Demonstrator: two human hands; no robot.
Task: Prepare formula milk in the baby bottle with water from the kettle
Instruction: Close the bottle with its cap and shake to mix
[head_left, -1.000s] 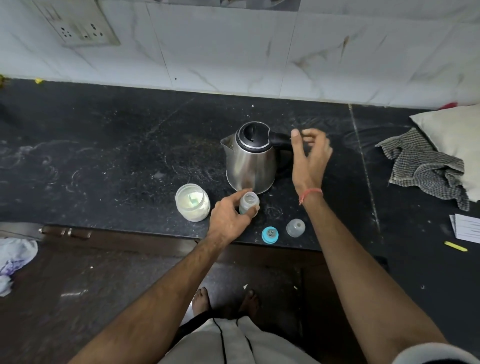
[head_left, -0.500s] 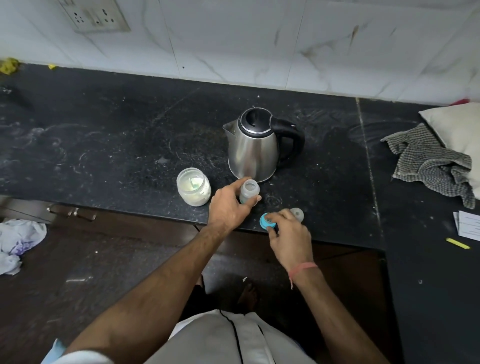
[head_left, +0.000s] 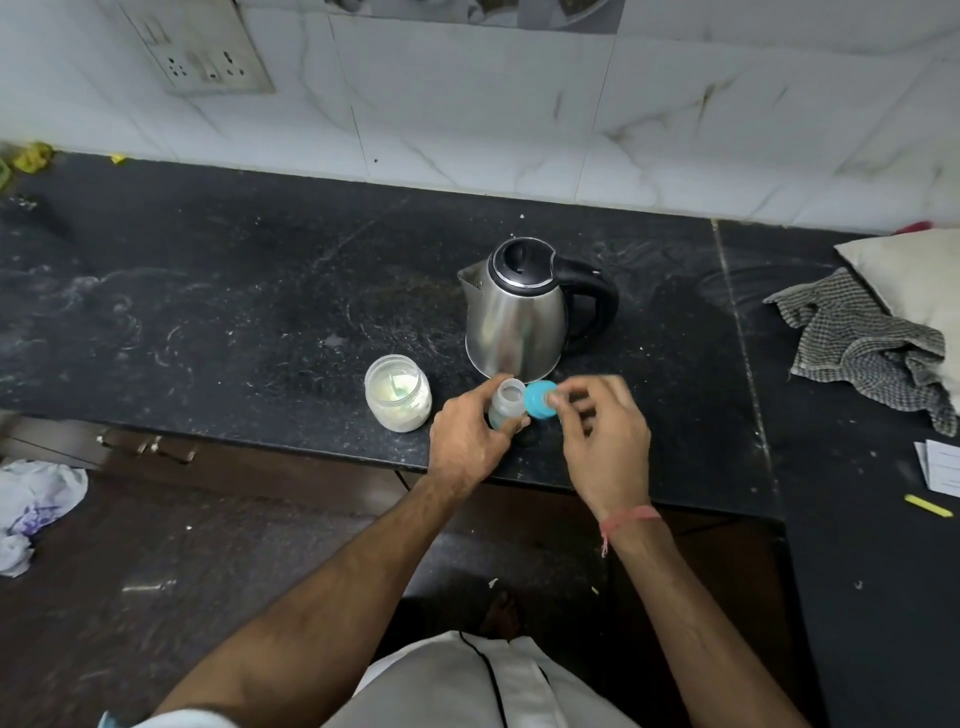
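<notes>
Cap (head_left: 540, 397) being brought to open mouth of baby bottle (head_left: 506, 402), pinched in right hand (head_left: 605, 439) fingers; half a second earlier being picked off tabletop (head_left: 260, 312). Bottle being gripped upright by left hand (head_left: 467, 441), at 6 o'clock of kettle (head_left: 511, 317). Kettle handle being left alone now. Closing step likely being started.

Left hand (head_left: 467, 441) fingers curled in a grip, right hand (head_left: 605, 441) fingers pinching
</notes>
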